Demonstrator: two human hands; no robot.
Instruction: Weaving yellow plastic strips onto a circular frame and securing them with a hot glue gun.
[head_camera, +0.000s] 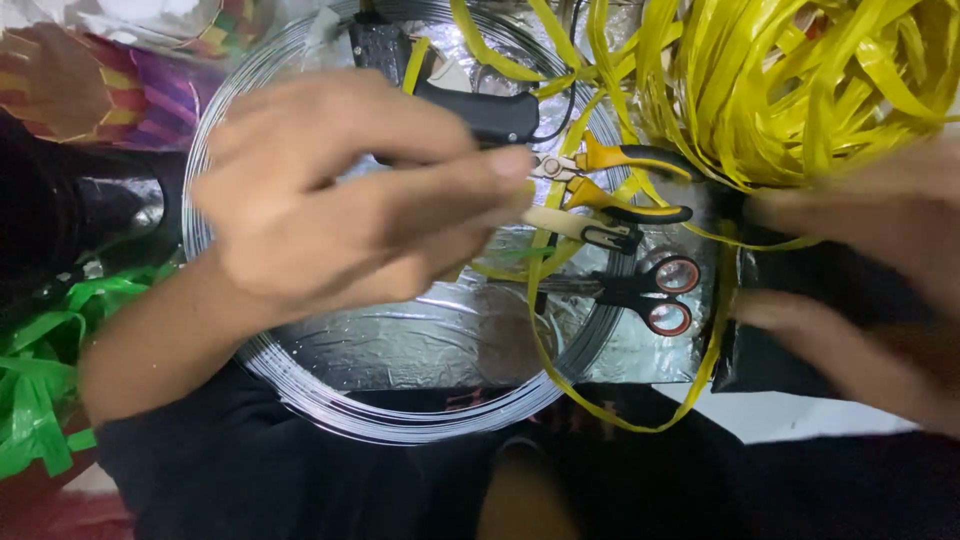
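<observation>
Pliers (610, 185), handles pointing right, are lying just beyond my left hand (350, 200), fingers pinching together; right hand (860, 270) is gripping black sheet (800, 330).

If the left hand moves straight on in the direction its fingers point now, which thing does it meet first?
Most likely the yellow-handled pliers. The left hand points right, its fingertips almost at the pliers' jaws. Depth is unclear: the hand may be raised above them and pass over.
</observation>
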